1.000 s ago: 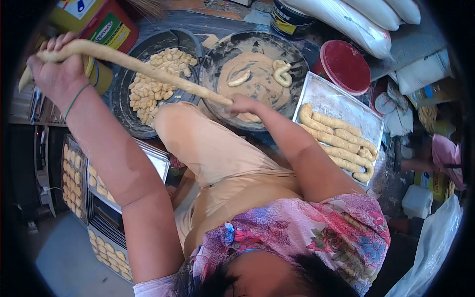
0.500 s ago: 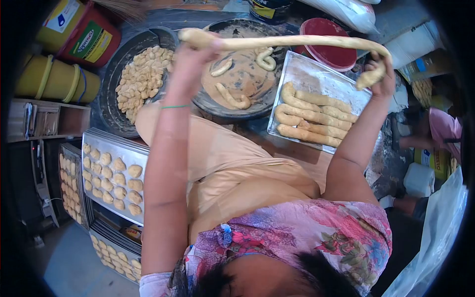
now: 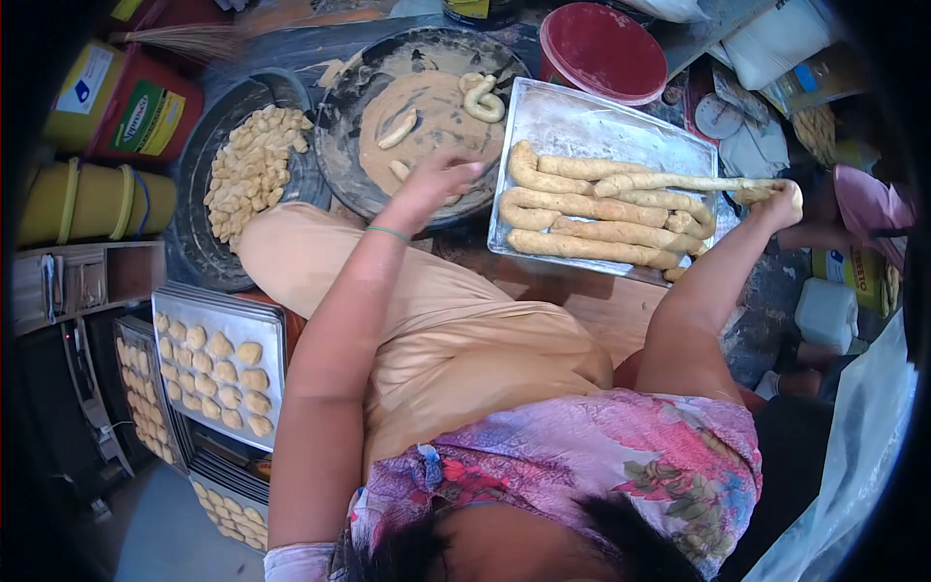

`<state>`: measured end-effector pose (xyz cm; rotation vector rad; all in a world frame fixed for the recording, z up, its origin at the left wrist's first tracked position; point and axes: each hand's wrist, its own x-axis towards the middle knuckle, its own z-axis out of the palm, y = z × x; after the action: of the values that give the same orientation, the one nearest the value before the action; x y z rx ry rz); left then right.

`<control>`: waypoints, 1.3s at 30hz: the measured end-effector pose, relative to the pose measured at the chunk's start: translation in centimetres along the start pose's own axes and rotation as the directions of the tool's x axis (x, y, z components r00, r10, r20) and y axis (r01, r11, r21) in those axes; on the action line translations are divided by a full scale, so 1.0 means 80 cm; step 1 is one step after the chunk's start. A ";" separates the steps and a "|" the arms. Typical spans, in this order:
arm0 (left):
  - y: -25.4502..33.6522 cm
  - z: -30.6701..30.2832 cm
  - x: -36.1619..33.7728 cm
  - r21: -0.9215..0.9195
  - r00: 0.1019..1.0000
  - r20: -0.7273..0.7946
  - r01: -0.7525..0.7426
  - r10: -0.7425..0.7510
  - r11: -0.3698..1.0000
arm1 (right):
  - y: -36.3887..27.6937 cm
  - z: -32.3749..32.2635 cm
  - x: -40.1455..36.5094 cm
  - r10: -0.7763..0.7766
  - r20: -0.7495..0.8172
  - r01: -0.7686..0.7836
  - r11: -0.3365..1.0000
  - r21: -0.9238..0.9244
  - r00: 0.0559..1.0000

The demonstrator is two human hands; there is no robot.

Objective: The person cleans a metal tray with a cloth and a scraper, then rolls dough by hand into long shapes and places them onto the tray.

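Observation:
My right hand (image 3: 779, 208) is closed around one end of a long dough rope (image 3: 679, 182), just beyond the right edge of a metal tray (image 3: 582, 105). The rope's other end rests on the tray, across several thick dough ropes (image 3: 592, 211) lying there side by side, some bent back on themselves. My left hand (image 3: 441, 184) hovers at the near right part of a round dark pan (image 3: 339, 126), fingers loosely stretched and holding nothing. Dusted with flour, that pan bears a few short dough pieces, including a curled one (image 3: 482, 100); my left hand partly covers another.
A dark basin (image 3: 194, 209) of small dough lumps (image 3: 254, 175) stands left of the pan. Behind the tray is a red round lid or tub (image 3: 603, 53). Stacked trays (image 3: 165, 339) with dough balls stand at lower left, buckets (image 3: 145, 116) at upper left. Another person's pink clothing (image 3: 873, 199) shows at right.
The rope, stretched in the air between both hands, has come down onto the tray. My left hand has let go and moved down and right; my right hand has lowered, still gripping its end.

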<state>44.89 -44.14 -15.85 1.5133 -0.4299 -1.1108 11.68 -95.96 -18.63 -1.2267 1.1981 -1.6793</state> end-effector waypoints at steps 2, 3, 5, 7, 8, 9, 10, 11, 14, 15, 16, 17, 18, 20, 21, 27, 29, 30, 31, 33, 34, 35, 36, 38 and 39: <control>-0.041 -0.040 0.003 0.006 0.988 -0.136 0.071 -0.069 0.997 | -0.023 0.008 -0.022 -0.042 -0.305 0.065 0.996 0.063 0.951; -0.059 -0.059 0.004 0.050 0.977 -0.189 0.112 -0.101 0.992 | -0.041 0.013 -0.036 -0.055 -0.449 0.105 0.991 0.086 0.892; -0.072 -0.081 0.008 0.263 0.965 -0.232 0.185 -0.124 0.947 | -0.058 0.006 -0.040 -0.162 -0.479 0.087 0.981 -0.175 0.863; -0.070 -0.076 0.002 0.332 0.961 -0.240 0.215 -0.138 0.918 | -0.076 0.004 -0.034 -0.266 -0.492 0.082 0.928 -0.364 0.829; -0.068 -0.073 -0.001 0.308 0.965 -0.221 0.207 -0.141 0.929 | -0.087 0.005 -0.034 -0.282 -0.478 0.080 0.913 -0.400 0.832; -0.063 -0.068 -0.005 0.285 0.969 -0.201 0.198 -0.143 0.938 | -0.100 0.006 -0.036 -0.297 -0.464 0.078 0.897 -0.435 0.834; -0.065 -0.066 -0.008 0.375 0.973 -0.187 0.197 -0.134 0.906 | -0.110 0.006 -0.038 -0.313 -0.451 0.075 0.879 -0.471 0.836; -0.069 -0.065 -0.010 0.461 0.977 -0.171 0.194 -0.128 0.866 | -0.116 0.005 -0.038 -0.329 -0.437 0.072 0.858 -0.508 0.837; -0.077 -0.065 -0.008 0.589 0.984 -0.117 0.177 -0.133 0.789 | -0.141 0.013 -0.048 -0.288 -0.393 0.101 0.896 -0.433 0.873; -0.078 -0.065 -0.007 0.612 0.986 -0.100 0.169 -0.137 0.773 | -0.150 0.014 -0.054 -0.254 -0.363 0.081 0.900 -0.429 0.897; -0.078 -0.065 -0.006 0.610 0.986 -0.098 0.167 -0.135 0.775 | -0.140 0.015 -0.047 -0.359 -0.338 0.159 0.853 -0.498 0.870; -0.078 -0.065 -0.006 0.607 0.986 -0.097 0.165 -0.133 0.777 | -0.118 0.006 -0.026 -0.311 -0.195 0.228 0.906 -0.356 0.930; -0.078 -0.065 -0.005 0.605 0.987 -0.097 0.163 -0.131 0.780 | -0.094 -0.005 0.000 -0.279 -0.037 0.267 0.943 -0.198 0.959; -0.072 -0.061 -0.010 0.608 0.985 -0.118 0.173 -0.127 0.775 | -0.079 0.002 0.000 -0.376 0.026 0.376 0.926 -0.039 0.926; -0.070 -0.059 -0.012 0.610 0.984 -0.127 0.178 -0.126 0.772 | -0.082 0.009 -0.011 -0.326 0.133 0.326 0.945 0.024 0.936; -0.073 -0.064 -0.012 0.629 0.989 -0.106 0.146 -0.102 0.764 | -0.114 0.060 -0.074 0.008 0.535 0.086 0.985 -0.150 0.845; -0.067 -0.061 -0.014 0.626 0.987 -0.114 0.159 -0.113 0.763 | -0.110 0.081 -0.104 0.231 0.656 0.001 0.943 -0.334 0.719; -0.065 -0.060 -0.015 0.624 0.986 -0.117 0.165 -0.118 0.764 | -0.113 0.092 -0.133 0.327 0.699 -0.032 0.916 -0.400 0.636; -0.064 -0.060 -0.015 0.633 0.986 -0.120 0.167 -0.118 0.756 | -0.118 0.103 -0.165 0.417 0.729 -0.054 0.883 -0.466 0.543; -0.063 -0.062 -0.016 0.651 0.984 -0.127 0.175 -0.122 0.738 | -0.123 0.113 -0.210 0.586 0.769 -0.013 0.798 -0.603 0.256; -0.065 -0.064 -0.017 0.649 0.986 -0.124 0.165 -0.110 0.743 | -0.136 0.113 -0.231 0.635 0.753 -0.144 0.773 -0.618 0.174; -0.068 -0.066 -0.018 0.646 0.987 -0.123 0.156 -0.100 0.747 | -0.106 0.117 -0.210 0.586 0.747 -0.044 0.795 -0.605 0.315; -0.071 -0.069 -0.020 0.645 0.988 -0.121 0.149 -0.092 0.750 | -0.052 0.119 -0.170 0.516 0.732 0.056 0.799 -0.598 0.445; -0.074 -0.073 -0.026 0.667 0.991 -0.109 0.134 -0.082 0.733 | -0.009 0.107 -0.141 0.294 0.568 0.344 0.559 -0.755 0.768; -0.072 -0.074 -0.024 0.678 0.993 -0.096 0.116 -0.070 0.726 | -0.004 0.102 -0.133 0.066 0.449 0.420 0.253 -0.871 0.891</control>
<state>47.04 -37.71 -20.95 2.2370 -0.7882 -1.0227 22.48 -88.23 -20.39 -2.3974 1.9320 -0.5159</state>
